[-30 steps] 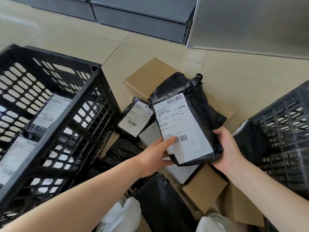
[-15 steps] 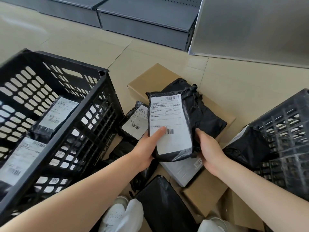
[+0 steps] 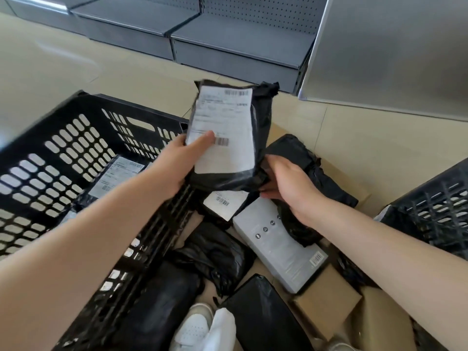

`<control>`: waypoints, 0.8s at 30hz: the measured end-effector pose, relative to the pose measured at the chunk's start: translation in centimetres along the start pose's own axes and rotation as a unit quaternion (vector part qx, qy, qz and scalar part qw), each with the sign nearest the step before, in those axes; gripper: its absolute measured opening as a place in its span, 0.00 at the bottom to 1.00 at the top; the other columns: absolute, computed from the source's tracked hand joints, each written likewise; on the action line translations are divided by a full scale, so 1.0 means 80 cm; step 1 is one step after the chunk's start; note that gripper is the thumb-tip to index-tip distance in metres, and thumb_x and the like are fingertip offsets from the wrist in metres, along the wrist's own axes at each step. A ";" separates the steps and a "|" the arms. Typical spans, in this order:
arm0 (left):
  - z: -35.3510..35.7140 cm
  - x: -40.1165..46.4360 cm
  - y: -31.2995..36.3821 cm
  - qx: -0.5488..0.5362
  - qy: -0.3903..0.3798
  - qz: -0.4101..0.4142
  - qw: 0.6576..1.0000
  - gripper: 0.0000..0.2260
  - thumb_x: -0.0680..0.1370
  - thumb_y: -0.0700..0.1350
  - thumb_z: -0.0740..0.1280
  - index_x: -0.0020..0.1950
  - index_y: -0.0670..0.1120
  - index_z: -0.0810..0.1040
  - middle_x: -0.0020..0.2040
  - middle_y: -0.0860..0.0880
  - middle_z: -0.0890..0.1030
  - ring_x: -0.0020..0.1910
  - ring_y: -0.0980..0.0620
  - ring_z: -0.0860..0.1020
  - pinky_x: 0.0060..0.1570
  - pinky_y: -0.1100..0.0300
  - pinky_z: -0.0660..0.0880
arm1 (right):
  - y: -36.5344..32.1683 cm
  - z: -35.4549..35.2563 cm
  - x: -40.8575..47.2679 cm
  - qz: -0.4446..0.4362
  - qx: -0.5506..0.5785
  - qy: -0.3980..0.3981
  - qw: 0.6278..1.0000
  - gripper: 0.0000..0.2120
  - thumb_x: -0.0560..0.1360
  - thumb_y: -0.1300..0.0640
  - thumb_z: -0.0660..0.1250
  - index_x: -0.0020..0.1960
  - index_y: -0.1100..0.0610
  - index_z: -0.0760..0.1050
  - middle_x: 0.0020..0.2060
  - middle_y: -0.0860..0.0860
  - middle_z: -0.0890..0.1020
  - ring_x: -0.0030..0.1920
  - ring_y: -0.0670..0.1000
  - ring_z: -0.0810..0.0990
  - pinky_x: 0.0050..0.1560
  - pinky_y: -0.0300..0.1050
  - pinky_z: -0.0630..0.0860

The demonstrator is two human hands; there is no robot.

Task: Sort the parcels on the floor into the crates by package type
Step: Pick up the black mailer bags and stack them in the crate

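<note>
Grey shelving (image 3: 228,44) behind — white shoe (image 3: 192,328) below.

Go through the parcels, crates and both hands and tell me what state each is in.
Labelled black bag: lifted, held.
Left hand: gripping it.
Right hand: open, beside the bag's lower corner.
Left crate: holds labelled bags.
Grey box: lying on the pile.
Right crate: contents unclear.

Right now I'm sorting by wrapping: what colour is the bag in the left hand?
Black plastic bag with a white label, clearest in the head view.

One crate (image 3: 83,153) stands left, another crate (image 3: 435,211) right, loose parcels (image 3: 217,252) on the floor (image 3: 379,138) between.
</note>
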State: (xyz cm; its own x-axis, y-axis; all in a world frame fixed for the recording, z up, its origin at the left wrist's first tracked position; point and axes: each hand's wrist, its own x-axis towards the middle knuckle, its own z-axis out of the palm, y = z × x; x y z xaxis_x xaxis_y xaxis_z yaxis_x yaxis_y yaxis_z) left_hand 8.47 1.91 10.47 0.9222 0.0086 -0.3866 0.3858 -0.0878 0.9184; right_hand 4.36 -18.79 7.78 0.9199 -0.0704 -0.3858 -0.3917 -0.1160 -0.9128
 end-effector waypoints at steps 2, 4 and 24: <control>-0.030 0.000 0.017 -0.010 0.017 0.006 1.000 0.17 0.76 0.55 0.70 0.60 0.49 0.74 0.51 0.49 0.84 0.50 0.50 0.83 0.49 0.56 0.80 | -0.016 0.024 -0.002 -0.028 -0.028 -0.024 0.999 0.18 0.84 0.48 0.54 0.69 0.51 0.74 0.46 0.51 0.80 0.44 0.51 0.80 0.50 0.49 0.82; -0.065 0.003 0.024 -0.024 0.039 -0.003 0.999 0.17 0.75 0.54 0.70 0.59 0.47 0.76 0.51 0.49 0.84 0.49 0.50 0.84 0.46 0.57 0.79 | -0.026 0.045 -0.006 -0.079 -0.089 -0.053 0.991 0.19 0.85 0.48 0.53 0.71 0.50 0.72 0.46 0.47 0.79 0.45 0.50 0.79 0.52 0.50 0.81; -0.302 0.052 -0.107 0.067 0.311 -0.041 0.947 0.15 0.77 0.49 0.68 0.62 0.46 0.79 0.57 0.45 0.82 0.51 0.45 0.80 0.55 0.49 0.77 | 0.002 0.222 -0.045 -0.347 -0.600 -0.164 0.702 0.35 0.81 0.54 0.60 0.81 0.57 0.44 0.80 0.61 0.42 0.79 0.60 0.52 0.76 0.54 0.60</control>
State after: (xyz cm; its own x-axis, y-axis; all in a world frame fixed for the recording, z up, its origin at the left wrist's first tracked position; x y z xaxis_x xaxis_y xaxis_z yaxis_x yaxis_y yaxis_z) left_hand 9.64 26.78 3.03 0.7431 0.6015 -0.2932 0.4877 -0.1868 0.8528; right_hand 1.36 -0.94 6.64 0.7758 0.6239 -0.0944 0.5987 -0.7750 -0.2023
